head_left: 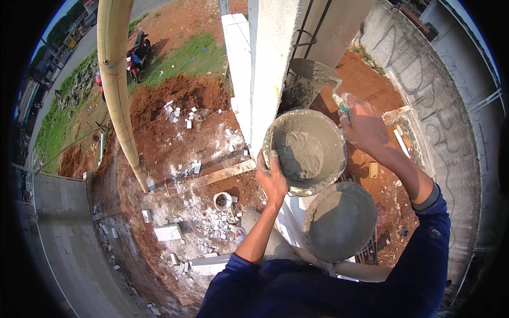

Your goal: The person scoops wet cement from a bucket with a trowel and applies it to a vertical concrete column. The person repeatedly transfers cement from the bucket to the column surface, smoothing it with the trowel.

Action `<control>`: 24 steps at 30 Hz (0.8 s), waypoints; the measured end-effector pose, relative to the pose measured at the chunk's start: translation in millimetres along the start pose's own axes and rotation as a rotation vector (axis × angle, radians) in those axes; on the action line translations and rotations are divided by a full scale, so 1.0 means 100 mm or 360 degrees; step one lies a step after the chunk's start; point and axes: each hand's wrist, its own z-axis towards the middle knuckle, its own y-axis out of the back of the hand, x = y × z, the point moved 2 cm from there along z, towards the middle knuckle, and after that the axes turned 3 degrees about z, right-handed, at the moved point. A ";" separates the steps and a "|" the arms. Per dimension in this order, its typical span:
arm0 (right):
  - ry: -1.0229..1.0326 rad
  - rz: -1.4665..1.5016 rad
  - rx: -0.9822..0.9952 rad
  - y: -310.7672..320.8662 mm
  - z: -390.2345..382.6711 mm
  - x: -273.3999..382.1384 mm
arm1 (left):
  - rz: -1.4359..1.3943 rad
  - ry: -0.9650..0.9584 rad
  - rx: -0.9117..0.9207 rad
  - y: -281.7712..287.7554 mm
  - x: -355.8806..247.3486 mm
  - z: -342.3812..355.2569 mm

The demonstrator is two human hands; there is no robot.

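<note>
Bucket lies between left hand, gripping its edge, and right hand, holding a trowel beyond the far rim.

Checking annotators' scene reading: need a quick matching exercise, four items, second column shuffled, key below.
1. left hand
2. right hand
3. bamboo pole
4. motorcycle

A. red and black
B. gripping the handle of the trowel
C. pale yellow
D. at the rim of the upper mortar bucket

Pairs: 1-D, 2-B, 3-C, 4-A
</note>
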 end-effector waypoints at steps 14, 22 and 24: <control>0.0452 -0.0463 0.1132 -1.08 -0.38 -0.14 | 0.0269 0.0055 -0.0111 -0.05 0.35 -0.02; -0.0323 0.0789 0.1401 -1.26 -0.78 -0.42 | 0.0281 0.0073 -0.0031 -0.09 0.33 -0.05; -0.0675 0.1041 0.1470 -1.09 -0.84 -0.36 | 0.0287 0.0141 0.0017 -0.06 0.24 -0.03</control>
